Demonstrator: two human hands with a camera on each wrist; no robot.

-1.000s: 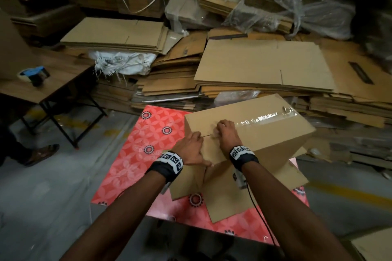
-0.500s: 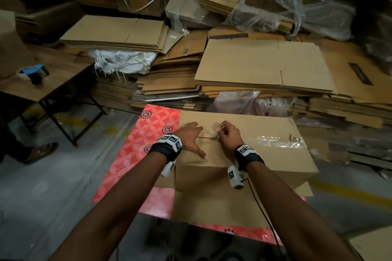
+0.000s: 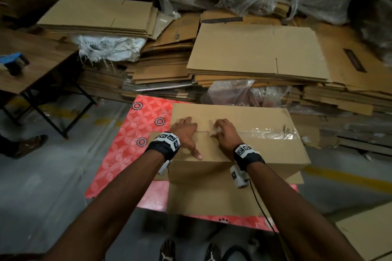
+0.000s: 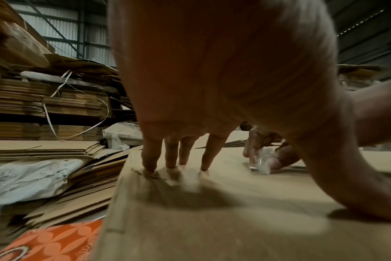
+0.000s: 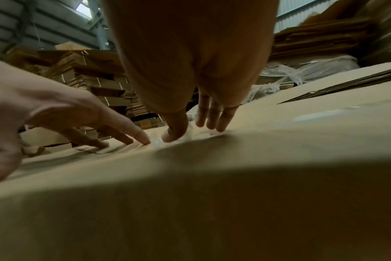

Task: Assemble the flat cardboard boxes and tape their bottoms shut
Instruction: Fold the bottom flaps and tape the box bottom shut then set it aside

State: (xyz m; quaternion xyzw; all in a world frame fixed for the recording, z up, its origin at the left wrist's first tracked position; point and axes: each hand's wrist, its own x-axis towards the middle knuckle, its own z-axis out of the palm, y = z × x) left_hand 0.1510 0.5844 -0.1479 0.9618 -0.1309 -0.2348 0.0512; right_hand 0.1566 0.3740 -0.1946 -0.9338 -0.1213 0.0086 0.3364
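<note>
The cardboard box (image 3: 237, 146), tilted a second ago, now sits squarely bottom-up on the red patterned table (image 3: 135, 133). The left hand (image 3: 186, 133) presses spread fingers beside the seam; the right hand (image 3: 224, 133) pinches the clear tape (image 3: 267, 133) end, so taping looks unfinished

Box (image 3: 244, 150) on table (image 3: 131, 144); flat cardboard stacks (image 3: 254, 53) behind

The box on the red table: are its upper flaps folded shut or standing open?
Shut. The box's flaps lie flat, meeting at a seam, with clear tape along its right part.
</note>
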